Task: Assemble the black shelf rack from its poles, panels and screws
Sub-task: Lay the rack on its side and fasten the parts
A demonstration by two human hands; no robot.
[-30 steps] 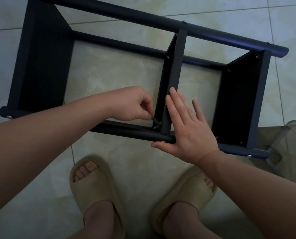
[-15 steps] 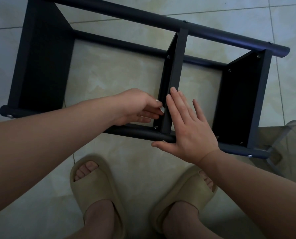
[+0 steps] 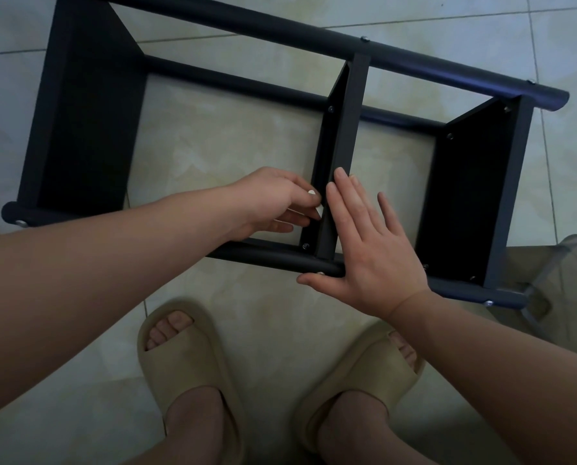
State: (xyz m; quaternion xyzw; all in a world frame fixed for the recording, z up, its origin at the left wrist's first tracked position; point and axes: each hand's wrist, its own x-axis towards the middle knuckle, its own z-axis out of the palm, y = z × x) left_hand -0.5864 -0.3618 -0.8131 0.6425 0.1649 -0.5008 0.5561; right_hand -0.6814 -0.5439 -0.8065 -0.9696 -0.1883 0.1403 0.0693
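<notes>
**A:** where's the rack (image 3: 89,129) sitting?

**B:** on its side on the tile floor (image 3: 230,146), 12 o'clock from the person's slippers (image 3: 179,357).

**A:** and the hands?

**B:** right hand (image 3: 374,260) lies flat, fingers straight, on the middle panel (image 3: 351,129) and the near pole (image 3: 263,256). left hand (image 3: 273,203) is at the panel's 9 o'clock side with fingers curled, can't tell if it's holding anything.

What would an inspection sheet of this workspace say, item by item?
Surface: pale tiled floor.
Job's things: black shelf rack lies on its side, three panels fixed between poles; screw heads show.
Clutter: translucent object by the rack's right end, unclear what.
Hands: right hand lies flat on the middle panel and near pole; left hand has fingers curled beside that panel, any tool hidden.
Cables: nothing seen.
Surroundings: beige sandals on the person's feet.
</notes>
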